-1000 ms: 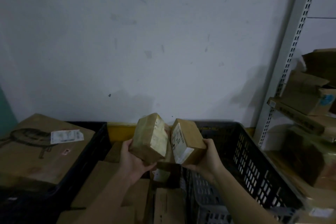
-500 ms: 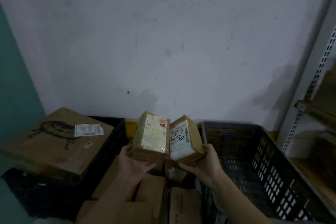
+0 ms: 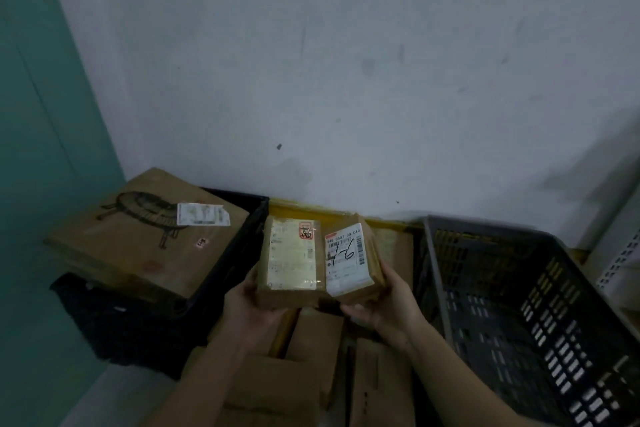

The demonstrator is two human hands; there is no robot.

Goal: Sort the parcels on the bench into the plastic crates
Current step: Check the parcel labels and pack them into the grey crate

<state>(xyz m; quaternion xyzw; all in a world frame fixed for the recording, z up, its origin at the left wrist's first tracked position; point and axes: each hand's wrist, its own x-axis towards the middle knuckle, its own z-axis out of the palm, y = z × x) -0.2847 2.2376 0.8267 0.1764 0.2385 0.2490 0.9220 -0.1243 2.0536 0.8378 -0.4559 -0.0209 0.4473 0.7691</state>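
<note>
I hold two small brown parcels side by side, labels facing me, above the bench. My left hand grips the left parcel, which has a yellowish label with a red stamp. My right hand grips the right parcel, whose white barcode label has handwriting on it. The two parcels touch along their inner edges. A grey slatted plastic crate stands to the right. A black crate stands to the left with a big carton resting on top of it.
Several brown cartons lie on the bench below my hands, against a yellow edge at the back. A grey wall rises behind, a teal wall is at the left, and a perforated metal rack upright is at the far right.
The parcels have turned from tilted apart to flat, labels toward me, and pressed together. The camera has swung left, so the shelving on the right has almost left the view.
</note>
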